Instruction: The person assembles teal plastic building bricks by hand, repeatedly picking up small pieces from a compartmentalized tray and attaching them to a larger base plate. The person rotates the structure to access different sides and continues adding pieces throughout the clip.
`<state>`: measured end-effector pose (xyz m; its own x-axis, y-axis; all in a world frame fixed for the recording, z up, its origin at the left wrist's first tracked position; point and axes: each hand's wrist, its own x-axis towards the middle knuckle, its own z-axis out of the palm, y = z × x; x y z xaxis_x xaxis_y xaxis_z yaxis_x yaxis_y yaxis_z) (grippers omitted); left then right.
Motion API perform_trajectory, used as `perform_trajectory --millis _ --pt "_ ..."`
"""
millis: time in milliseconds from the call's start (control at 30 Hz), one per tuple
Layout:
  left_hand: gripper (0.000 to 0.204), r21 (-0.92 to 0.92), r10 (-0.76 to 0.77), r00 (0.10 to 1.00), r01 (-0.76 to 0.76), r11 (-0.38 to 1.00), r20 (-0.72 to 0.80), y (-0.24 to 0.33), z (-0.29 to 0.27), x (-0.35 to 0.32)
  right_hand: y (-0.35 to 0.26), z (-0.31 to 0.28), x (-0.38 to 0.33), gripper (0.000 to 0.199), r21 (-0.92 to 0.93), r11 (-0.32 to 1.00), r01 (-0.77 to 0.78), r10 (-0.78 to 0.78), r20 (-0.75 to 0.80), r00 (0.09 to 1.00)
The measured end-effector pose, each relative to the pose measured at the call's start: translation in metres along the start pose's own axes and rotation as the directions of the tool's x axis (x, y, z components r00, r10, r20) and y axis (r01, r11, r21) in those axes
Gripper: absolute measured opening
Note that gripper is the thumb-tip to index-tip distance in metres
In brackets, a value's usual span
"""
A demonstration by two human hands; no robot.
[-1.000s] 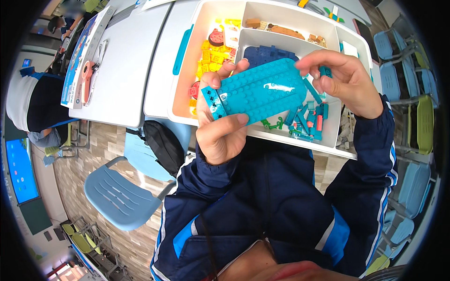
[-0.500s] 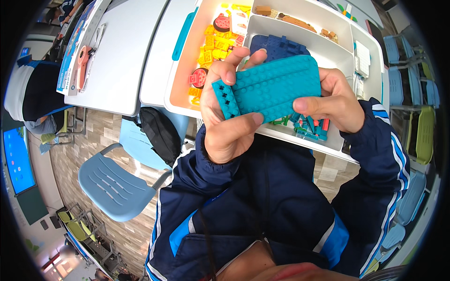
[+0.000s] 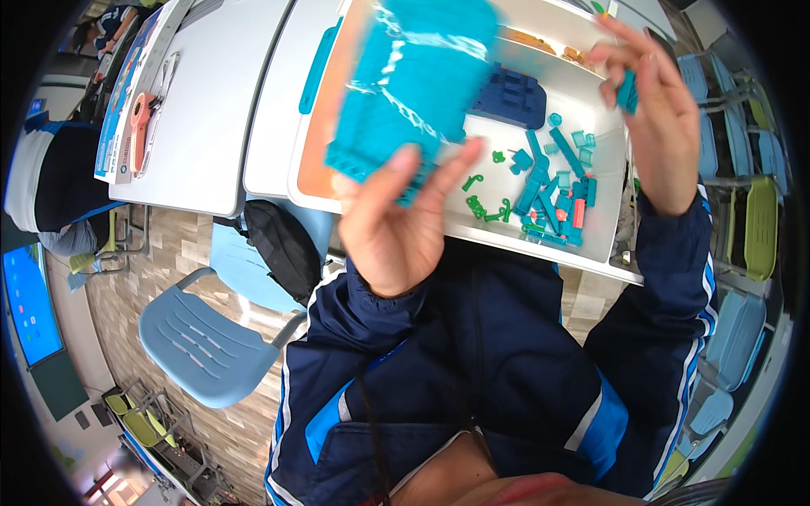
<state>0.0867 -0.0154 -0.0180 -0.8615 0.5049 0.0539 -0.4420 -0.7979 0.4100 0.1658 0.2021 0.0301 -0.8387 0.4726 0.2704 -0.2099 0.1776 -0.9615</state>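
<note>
My left hand [image 3: 396, 232] grips a wide teal building-brick plate [image 3: 422, 93] by its lower end. The plate is tilted up over the left part of the sorting box and smeared by motion, with white streaks across its face. My right hand [image 3: 662, 126] is raised over the right side of the box, pinching a small teal brick [image 3: 627, 93] between thumb and fingers. Below the hands, the white sorting box [image 3: 603, 265] has a compartment with loose teal pieces [image 3: 534, 181], small green pieces [image 3: 485, 209] and a dark blue studded plate [image 3: 516, 99].
Brown pieces [image 3: 531, 40] lie in the far compartment. A white table [image 3: 211, 110] at left bears an orange-handled tool [image 3: 140, 126] and a box. Blue chairs stand left, one [image 3: 215, 341] near me, another holding a black bag [image 3: 278, 249].
My hands have moved apart. The left has lifted the teal plate away up and left, showing its other face; the right has let go of it and now holds a small teal brick.
</note>
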Motion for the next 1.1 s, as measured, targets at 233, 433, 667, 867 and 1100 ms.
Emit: perform_trajectory --millis 233,433,667,867,1100 --pt "0.052 -0.032 0.181 0.983 -0.181 0.983 0.004 -0.009 -0.004 0.004 -0.044 0.021 0.001 0.041 0.178 0.979 -0.102 0.137 -0.195 0.971" --pt "0.061 0.279 0.178 0.972 -0.216 0.936 0.155 -0.012 0.008 0.003 0.023 -0.036 -0.005 0.042 -0.022 0.98 0.197 -0.186 0.233 0.955" --pt "0.061 0.325 -0.075 0.965 -0.011 0.945 0.251 -0.011 0.012 0.004 0.014 -0.008 -0.014 0.029 -0.107 0.937 0.332 -0.292 0.279 0.915" --pt "0.067 0.379 -0.161 0.96 0.064 0.923 0.229 -0.012 0.013 0.002 -0.001 0.021 -0.034 0.029 -0.058 0.986 0.158 -0.134 0.292 0.947" --pt "0.078 0.524 -0.232 0.924 0.041 0.851 0.303 -0.014 0.016 0.002 -0.003 0.028 -0.031 0.03 -0.29 0.861 0.417 -0.321 0.324 0.89"
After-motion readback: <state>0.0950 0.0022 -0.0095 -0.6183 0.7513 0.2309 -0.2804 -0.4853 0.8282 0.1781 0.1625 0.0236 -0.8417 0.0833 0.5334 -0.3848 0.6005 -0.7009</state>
